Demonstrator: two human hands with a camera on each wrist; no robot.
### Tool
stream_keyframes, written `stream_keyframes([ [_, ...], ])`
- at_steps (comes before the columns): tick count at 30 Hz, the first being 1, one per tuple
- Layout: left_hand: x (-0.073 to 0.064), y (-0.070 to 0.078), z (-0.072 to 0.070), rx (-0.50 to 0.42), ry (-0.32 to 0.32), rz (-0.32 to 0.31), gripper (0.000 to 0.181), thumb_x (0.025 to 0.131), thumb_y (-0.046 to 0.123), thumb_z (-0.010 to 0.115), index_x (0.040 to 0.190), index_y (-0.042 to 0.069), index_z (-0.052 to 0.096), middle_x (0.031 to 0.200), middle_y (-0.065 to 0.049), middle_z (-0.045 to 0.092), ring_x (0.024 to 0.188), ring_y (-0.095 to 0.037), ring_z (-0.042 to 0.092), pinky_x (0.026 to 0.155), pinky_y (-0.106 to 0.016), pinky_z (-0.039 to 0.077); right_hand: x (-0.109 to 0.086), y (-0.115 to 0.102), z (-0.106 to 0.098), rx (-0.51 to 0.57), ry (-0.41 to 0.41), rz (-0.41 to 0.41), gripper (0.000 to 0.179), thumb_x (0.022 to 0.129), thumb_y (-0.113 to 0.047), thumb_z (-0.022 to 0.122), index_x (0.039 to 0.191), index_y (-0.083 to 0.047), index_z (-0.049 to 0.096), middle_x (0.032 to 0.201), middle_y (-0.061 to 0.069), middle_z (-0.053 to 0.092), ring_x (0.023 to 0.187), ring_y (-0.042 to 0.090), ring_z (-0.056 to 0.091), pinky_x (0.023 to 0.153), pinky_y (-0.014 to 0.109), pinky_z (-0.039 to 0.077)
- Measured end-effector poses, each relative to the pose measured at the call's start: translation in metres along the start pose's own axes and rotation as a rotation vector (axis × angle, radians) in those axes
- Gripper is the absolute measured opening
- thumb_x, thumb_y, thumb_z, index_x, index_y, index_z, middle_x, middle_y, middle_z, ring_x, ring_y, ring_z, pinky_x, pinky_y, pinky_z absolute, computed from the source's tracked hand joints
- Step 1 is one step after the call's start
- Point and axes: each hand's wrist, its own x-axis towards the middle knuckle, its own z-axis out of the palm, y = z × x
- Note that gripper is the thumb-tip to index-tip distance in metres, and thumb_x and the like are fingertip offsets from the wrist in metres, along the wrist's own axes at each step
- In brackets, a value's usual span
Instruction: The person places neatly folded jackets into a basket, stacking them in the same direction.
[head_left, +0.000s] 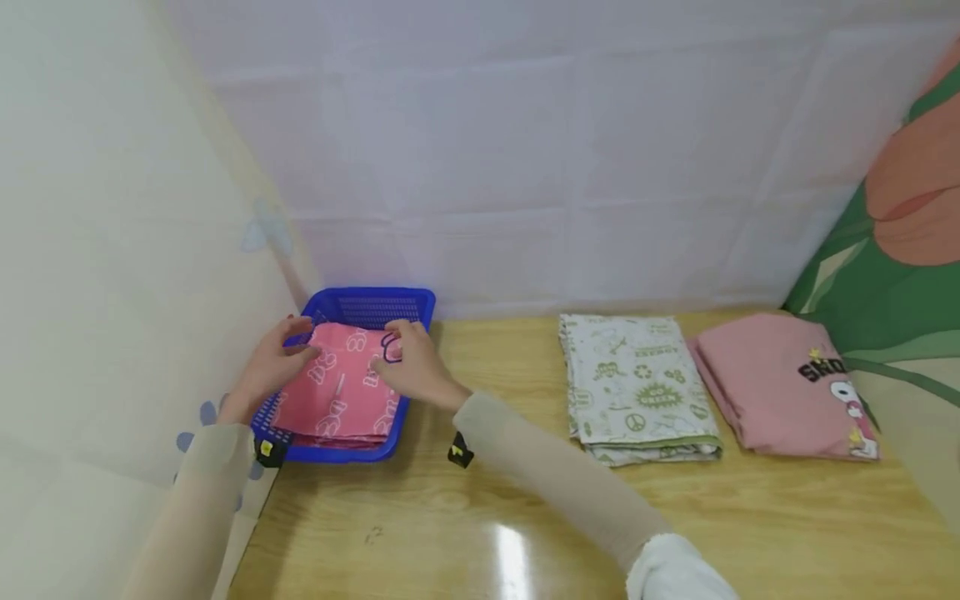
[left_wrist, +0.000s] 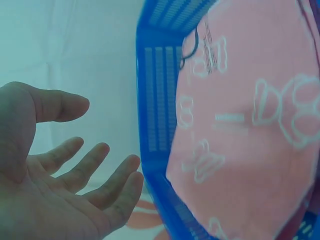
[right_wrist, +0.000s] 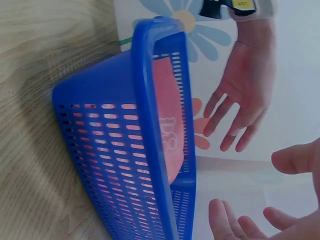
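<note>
A folded pink cloth [head_left: 337,392] with white outline prints lies inside a blue plastic basket [head_left: 375,292] at the left of the table. Over the basket's left side, the left hand [head_left: 273,362] is spread with nothing in it; in the left wrist view its fingers [left_wrist: 75,170] are apart from the cloth. The right hand [head_left: 420,367] hovers at the right rim, and the right wrist view shows its fingers [right_wrist: 225,220] loosely bent and holding nothing. A dark cord-like loop [left_wrist: 194,50] shows at the cloth's edge.
Right of the basket, a folded white cloth with green prints [head_left: 637,383] lies on the wooden table [head_left: 420,525]. Beside it is a folded pink cloth with a cartoon dog [head_left: 772,383]. Pale hanging sheets [head_left: 487,167] stand behind and at the left.
</note>
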Motion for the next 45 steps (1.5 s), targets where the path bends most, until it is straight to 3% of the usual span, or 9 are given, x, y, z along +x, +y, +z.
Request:
stream_keyframes([
  [6,-0.007,0.019,0.02,-0.046,0.063,0.057,0.066,0.107,0.015,0.062,0.163,-0.001,0.033,0.161,-0.034,0.043,0.138,-0.059,0.052,0.103,-0.064,0.055,-0.012,-0.001,-0.018,0.118,-0.015,-0.001,0.06,0.1,-0.019,0.072,0.153,-0.003,0.048,0.14,0.014,0.055,0.116,0.024,0.065,0.084,0.022,0.06],
  [16,-0.016,0.038,0.045,-0.135,0.17,0.147,0.061,0.107,0.013,0.064,0.162,0.005,0.039,0.158,-0.028,0.049,0.138,-0.055,0.054,0.111,-0.068,0.049,-0.025,0.013,-0.044,0.135,0.006,-0.059,0.059,0.1,-0.012,0.073,0.152,0.0,0.047,0.144,0.02,0.057,0.12,0.036,0.067,0.095,0.032,0.061],
  [25,-0.024,0.057,0.065,-0.188,0.146,0.163,0.058,0.108,0.014,0.063,0.16,0.004,0.041,0.159,-0.023,0.05,0.141,-0.051,0.054,0.113,-0.066,0.048,-0.035,0.032,-0.068,0.171,0.062,-0.046,0.056,0.1,-0.016,0.073,0.15,-0.003,0.051,0.145,0.018,0.057,0.126,0.042,0.064,0.103,0.054,0.059],
  [29,-0.026,0.065,0.071,-0.177,0.13,0.163,0.059,0.108,0.018,0.064,0.161,0.008,0.041,0.16,-0.02,0.051,0.141,-0.049,0.054,0.113,-0.065,0.048,-0.041,0.036,-0.078,0.183,0.071,-0.069,0.058,0.1,-0.015,0.073,0.151,-0.002,0.05,0.146,0.021,0.055,0.127,0.044,0.063,0.105,0.058,0.057],
  [37,-0.028,0.082,0.088,-0.224,0.144,0.228,0.056,0.106,0.011,0.065,0.158,0.007,0.045,0.158,-0.021,0.053,0.138,-0.049,0.057,0.113,-0.067,0.047,-0.059,0.042,-0.098,0.121,0.089,-0.072,0.059,0.101,-0.021,0.074,0.154,-0.008,0.049,0.146,0.015,0.056,0.126,0.035,0.064,0.103,0.048,0.06],
  [45,-0.029,0.098,0.108,-0.282,0.167,0.259,0.054,0.103,0.008,0.067,0.154,0.004,0.05,0.153,-0.025,0.056,0.132,-0.051,0.061,0.111,-0.067,0.049,-0.073,0.053,-0.119,0.118,0.123,-0.064,0.06,0.1,-0.019,0.075,0.153,-0.008,0.049,0.147,0.015,0.055,0.129,0.04,0.063,0.103,0.051,0.059],
])
